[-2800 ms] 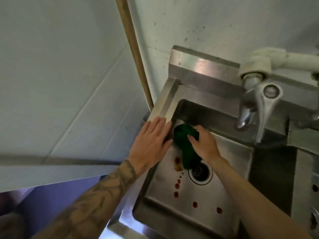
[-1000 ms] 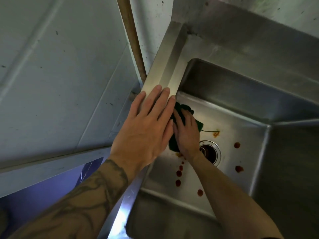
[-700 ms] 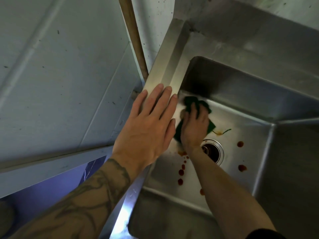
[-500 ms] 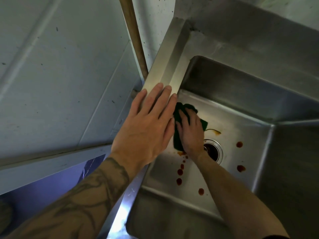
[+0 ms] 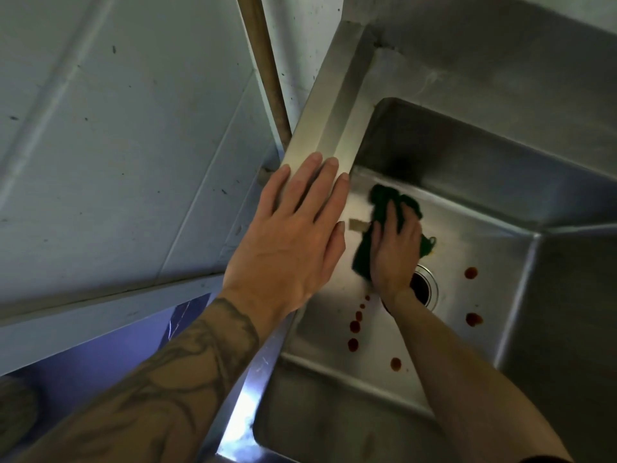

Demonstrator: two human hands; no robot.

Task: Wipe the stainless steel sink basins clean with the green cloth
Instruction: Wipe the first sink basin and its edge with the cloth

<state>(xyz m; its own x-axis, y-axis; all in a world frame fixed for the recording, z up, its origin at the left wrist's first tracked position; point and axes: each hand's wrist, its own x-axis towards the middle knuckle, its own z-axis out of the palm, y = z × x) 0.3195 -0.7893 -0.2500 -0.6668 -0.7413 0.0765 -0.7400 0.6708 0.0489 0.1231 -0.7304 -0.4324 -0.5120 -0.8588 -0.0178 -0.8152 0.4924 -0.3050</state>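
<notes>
Progress: early, I judge | right hand (image 5: 394,255) presses green cloth (image 5: 380,202) flat on basin (image 5: 484,228) floor | left hand (image 5: 287,238) spread on rim | red spots (image 5: 354,344) remain

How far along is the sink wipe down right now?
Early. Done: the far left corner of the basin floor looks free of spots. In hand: the right hand presses the green cloth there, just beyond the drain, while the left hand rests flat on the sink rim. Left: the red spots near and right of the drain.
</notes>
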